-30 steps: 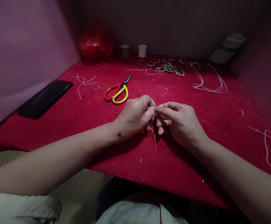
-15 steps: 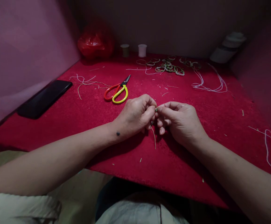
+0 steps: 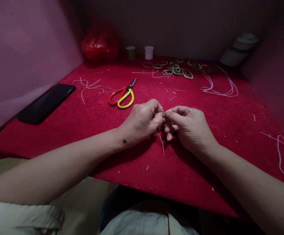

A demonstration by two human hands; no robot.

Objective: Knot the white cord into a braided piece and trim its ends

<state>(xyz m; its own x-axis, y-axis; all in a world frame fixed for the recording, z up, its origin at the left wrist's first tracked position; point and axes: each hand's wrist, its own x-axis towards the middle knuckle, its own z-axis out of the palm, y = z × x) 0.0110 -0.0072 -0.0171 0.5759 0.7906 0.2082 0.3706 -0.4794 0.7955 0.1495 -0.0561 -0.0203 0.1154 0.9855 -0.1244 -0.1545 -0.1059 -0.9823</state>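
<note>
My left hand (image 3: 146, 117) and my right hand (image 3: 188, 125) meet over the middle of the red cloth, both closed in a pinch. Between their fingertips shows a small green piece of knotted cord (image 3: 163, 114), most of it hidden by the fingers. A thin tan cord end (image 3: 161, 145) hangs below the left fingers toward the cloth. Left of my hands lie scissors (image 3: 122, 97) with one red and one yellow handle, blades pointing away. Farther back, several green and white braided cord bracelets (image 3: 177, 70) lie in a loose heap.
A black phone (image 3: 46, 103) lies at the left. Along the back stand a red plastic bag (image 3: 99, 47), an olive thread spool (image 3: 131, 53) and a white spool (image 3: 149, 53). A white bottle (image 3: 239, 50) is at the back right. Loose pale cords (image 3: 221, 94) and clippings are scattered about.
Both hands stay almost in place, with slight finger movement. A short cord tip now shows above the left fingertips, and the hanging cord end has shifted slightly right.
</note>
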